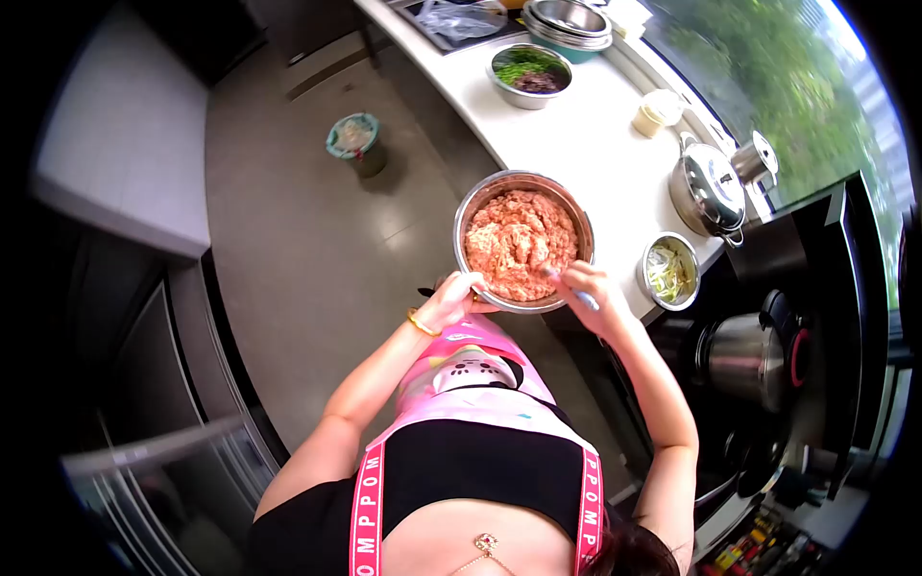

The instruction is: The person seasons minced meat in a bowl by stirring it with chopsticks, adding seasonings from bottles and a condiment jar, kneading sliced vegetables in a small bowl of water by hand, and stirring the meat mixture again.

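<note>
Along the window side of the kitchen ran a long white worktop (581, 139), and at its near edge sat the wide, round, shiny steel bowl (514, 179), though whether the worktop bore its weight could not be told. Farther off on the worktop stood a lidded, two-handled silver pot (709, 187), a smaller steel bowl of chopped greens and something dark (524, 100), and, smaller again, a steel bowl of pale yellow-green slices (672, 271). A broad, loose mass of pink minced meat (507, 240) filled much of the wide bowl. The step in hand looked to be stirring that meat; the next stroke seemed to call for a firm hold on the rim while the tool pushed through the mass. The bowl lay in front of the person, between both hands: the left hand (451, 300) gripped its near left rim, thumb on top, while the right hand (595, 298), just beyond the near right rim, was closed around a slim, pale-handled utensil (588, 301), whose far end met the meat just ahead of the fingers.
</note>
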Available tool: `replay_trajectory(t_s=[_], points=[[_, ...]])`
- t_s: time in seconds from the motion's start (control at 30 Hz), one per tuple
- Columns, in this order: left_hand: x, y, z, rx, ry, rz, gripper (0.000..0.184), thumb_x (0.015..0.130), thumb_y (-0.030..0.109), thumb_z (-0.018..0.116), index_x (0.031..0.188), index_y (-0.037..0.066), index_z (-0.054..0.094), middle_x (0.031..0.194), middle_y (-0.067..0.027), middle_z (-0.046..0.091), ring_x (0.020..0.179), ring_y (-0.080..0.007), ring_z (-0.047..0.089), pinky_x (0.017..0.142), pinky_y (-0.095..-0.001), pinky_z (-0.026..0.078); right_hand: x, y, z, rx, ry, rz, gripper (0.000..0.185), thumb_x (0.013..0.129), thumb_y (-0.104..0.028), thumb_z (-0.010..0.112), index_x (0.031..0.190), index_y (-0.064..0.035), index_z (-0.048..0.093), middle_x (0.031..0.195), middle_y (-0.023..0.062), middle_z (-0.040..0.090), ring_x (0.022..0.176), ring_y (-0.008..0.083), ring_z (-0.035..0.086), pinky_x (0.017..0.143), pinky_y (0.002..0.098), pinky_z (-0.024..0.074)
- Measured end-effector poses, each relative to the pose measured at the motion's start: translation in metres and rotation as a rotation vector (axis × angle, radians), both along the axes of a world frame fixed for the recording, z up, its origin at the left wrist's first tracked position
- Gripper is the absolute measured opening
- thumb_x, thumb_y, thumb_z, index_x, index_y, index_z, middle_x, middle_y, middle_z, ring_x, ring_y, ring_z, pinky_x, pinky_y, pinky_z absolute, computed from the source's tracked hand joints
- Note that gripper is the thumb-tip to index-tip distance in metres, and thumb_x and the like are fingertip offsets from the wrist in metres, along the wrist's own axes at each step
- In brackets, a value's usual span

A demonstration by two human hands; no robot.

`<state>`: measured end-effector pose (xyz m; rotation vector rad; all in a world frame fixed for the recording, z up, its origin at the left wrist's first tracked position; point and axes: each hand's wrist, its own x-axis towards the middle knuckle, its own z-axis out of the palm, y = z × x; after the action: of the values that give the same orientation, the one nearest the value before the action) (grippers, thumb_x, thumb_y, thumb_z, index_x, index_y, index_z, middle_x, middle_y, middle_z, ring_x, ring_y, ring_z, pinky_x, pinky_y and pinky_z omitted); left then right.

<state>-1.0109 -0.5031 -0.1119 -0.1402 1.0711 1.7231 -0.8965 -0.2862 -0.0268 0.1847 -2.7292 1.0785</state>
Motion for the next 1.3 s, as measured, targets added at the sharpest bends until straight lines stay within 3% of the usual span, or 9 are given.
replay_trajectory(t_s=[0.23,0.43,0.57,0.63,0.73,0.9,1.03,1.17,1.3], points=[[-0.124,0.096,-0.035,-0.02,-0.034,-0.406,0.022,0.078,0.004,0.045,0.098,-0.002,0.054,0.095,-0.0117,0.06,0.084,-0.0222,0.063,0.074,-0.0385,0.056,-0.126,0.037,-0.06,-0.15,0.108,-0.301,0.01,0.082,-0.012,0.062,0.082,-0.0019,0.061,0.071,0.0129,0.053,0.065,0.0315,0.054,0.057,0.0385,0.0428],[-0.204,0.152,-0.041,-0.113,0.062,-0.59,0.036,0.074,0.003,0.047,0.111,0.004,0.045,0.092,-0.009,0.057,0.08,-0.0197,0.062,0.071,-0.0374,0.057,-0.107,0.076,-0.082,0.008,-0.142,-0.68,0.006,0.083,-0.008,0.06,0.085,-0.0028,0.062,0.075,0.0146,0.056,0.067,0.0307,0.057,0.058,0.0384,0.0449],[-0.226,0.17,-0.066,-0.161,0.007,-0.725,0.036,0.076,0.005,0.046,0.112,0.004,0.047,0.092,-0.0097,0.059,0.079,-0.0182,0.062,0.071,-0.0379,0.056,-0.139,0.026,-0.077,-0.095,0.051,-0.705,0.004,0.081,-0.003,0.061,0.085,-0.0015,0.063,0.074,0.0132,0.058,0.066,0.0287,0.059,0.06,0.0352,0.0471],[-0.239,0.179,-0.077,-0.119,-0.083,-0.75,0.027,0.078,0.004,0.046,0.104,0.0,0.052,0.09,-0.0096,0.061,0.081,-0.0184,0.062,0.074,-0.0383,0.055,-0.175,0.039,-0.078,-0.134,0.012,-0.674,0.016,0.081,-0.005,0.06,0.097,-0.0022,0.062,0.079,0.0145,0.058,0.074,0.0304,0.06,0.064,0.036,0.0474],[-0.255,0.191,-0.074,-0.131,-0.079,-0.79,0.024,0.079,0.004,0.044,0.101,-0.001,0.052,0.093,-0.0112,0.061,0.084,-0.0203,0.063,0.079,-0.041,0.054,-0.199,0.087,-0.104,-0.137,0.088,-0.651,0.006,0.08,-0.004,0.061,0.085,-0.0016,0.061,0.076,0.0147,0.057,0.07,0.0313,0.057,0.06,0.0374,0.0456],[-0.277,0.208,-0.08,-0.113,-0.044,-0.778,0.032,0.078,0.002,0.042,0.11,-0.001,0.043,0.099,-0.0141,0.059,0.084,-0.0229,0.063,0.075,-0.0429,0.056,-0.151,0.102,-0.091,0.071,-0.106,-0.746,0.011,0.079,-0.003,0.061,0.09,-0.0009,0.062,0.078,0.0151,0.059,0.068,0.032,0.059,0.057,0.0384,0.0461],[-0.276,0.21,-0.092,-0.15,-0.019,-0.772,0.036,0.078,0.002,0.041,0.114,-0.002,0.04,0.101,-0.0152,0.058,0.084,-0.0235,0.063,0.076,-0.0429,0.056,-0.175,0.057,-0.087,-0.08,-0.01,-0.661,0.021,0.077,-0.003,0.063,0.098,0.0014,0.061,0.078,0.0161,0.059,0.07,0.031,0.06,0.059,0.0383,0.0474],[-0.273,0.208,-0.087,-0.121,-0.115,-0.77,0.039,0.079,0.002,0.04,0.117,-0.001,0.039,0.101,-0.0155,0.059,0.086,-0.0248,0.063,0.077,-0.0431,0.055,-0.217,0.109,-0.108,-0.116,0.122,-0.501,0.015,0.079,-0.004,0.062,0.094,0.0002,0.061,0.076,0.0142,0.058,0.069,0.0321,0.059,0.06,0.0387,0.0476],[-0.266,0.207,-0.085,-0.129,-0.095,-0.664,0.032,0.08,0.003,0.041,0.109,-0.006,0.047,0.1,-0.0164,0.06,0.088,-0.026,0.063,0.078,-0.044,0.054,-0.167,0.113,-0.099,0.054,-0.119,-0.746,0.01,0.078,-0.003,0.063,0.087,0.0003,0.062,0.076,0.0159,0.058,0.067,0.0332,0.06,0.058,0.0403,0.048]])
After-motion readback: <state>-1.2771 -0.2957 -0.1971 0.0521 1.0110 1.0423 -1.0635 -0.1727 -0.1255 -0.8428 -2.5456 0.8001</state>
